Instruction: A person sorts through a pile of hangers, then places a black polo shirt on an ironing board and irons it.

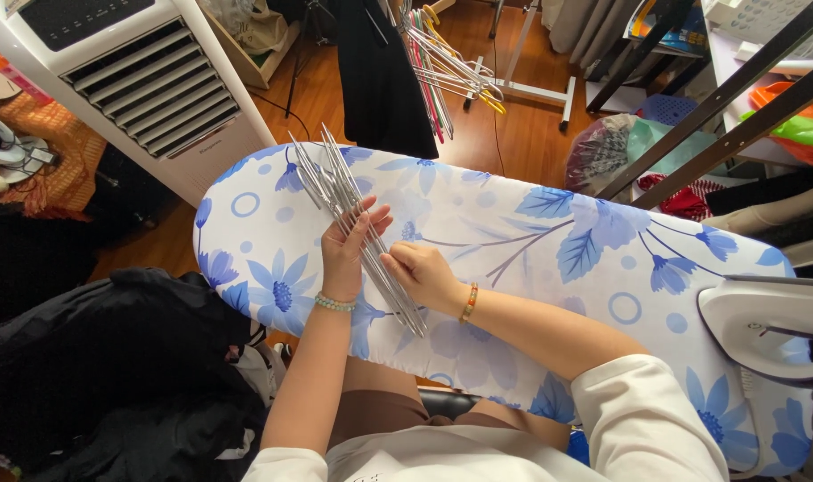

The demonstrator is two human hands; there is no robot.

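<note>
A bundle of several thin silver wire hangers (335,183) lies across the ironing board (531,241), which has a white cover with blue flowers. My left hand (348,250) holds the bundle from the left, fingers spread over the wires. Just to its right, my right hand (420,272) pinches the lower part of the same bundle. Both wrists wear bead bracelets. The hangers' lower ends reach the board's near edge.
A white iron (768,326) rests on the board's right end. A white tower fan (139,80) stands at the upper left. Dark clothes (112,366) are piled at the lower left. More hangers (447,62) hang on a rack beyond the board, and bags and shelves stand at the right.
</note>
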